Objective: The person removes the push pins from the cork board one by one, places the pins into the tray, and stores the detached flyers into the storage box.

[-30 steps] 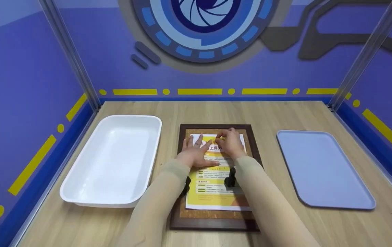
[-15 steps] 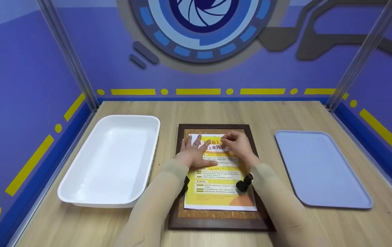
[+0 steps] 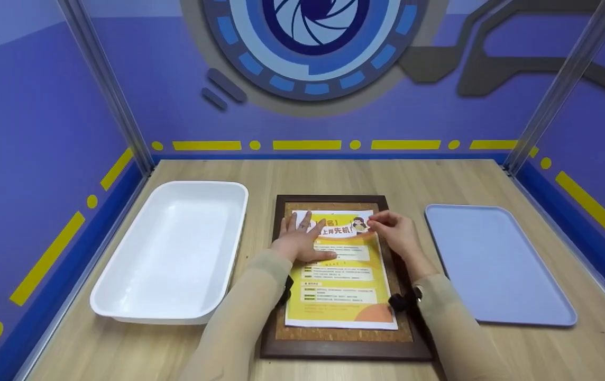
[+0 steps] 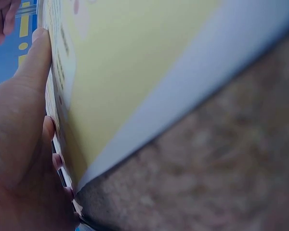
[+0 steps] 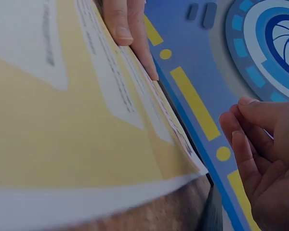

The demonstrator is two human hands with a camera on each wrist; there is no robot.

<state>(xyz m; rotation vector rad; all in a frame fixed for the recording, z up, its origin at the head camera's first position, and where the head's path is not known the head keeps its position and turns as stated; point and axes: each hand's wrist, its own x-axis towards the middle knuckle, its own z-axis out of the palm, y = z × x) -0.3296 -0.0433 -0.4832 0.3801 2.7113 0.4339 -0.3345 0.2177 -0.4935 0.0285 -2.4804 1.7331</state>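
Observation:
A yellow and white printed sheet point(image 3: 334, 296) lies on a cork board point(image 3: 345, 334) with a dark brown frame. My left hand point(image 3: 302, 244) rests on the sheet's upper left with its fingers spread. In the left wrist view its thumb point(image 4: 34, 60) lies against the paper. My right hand point(image 3: 399, 233) is at the sheet's upper right corner, thumb and forefinger tips together. The right wrist view shows the right hand point(image 5: 269, 159) with curled fingers, beyond the sheet's edge; anything between the tips is too small or hidden to make out.
On the left stands a deep white tray point(image 3: 175, 248). To the right lies a shallow blue-grey tray point(image 3: 498, 264). Purple-blue walls enclose the wooden table point(image 3: 260, 177) at the back and sides. Black wrist cameras, such as the right one point(image 3: 399, 302), hang close over the board.
My right hand has moved right across the sheet's top, from near its middle to the right corner, uncovering the printing there. My left hand stays in place on the sheet.

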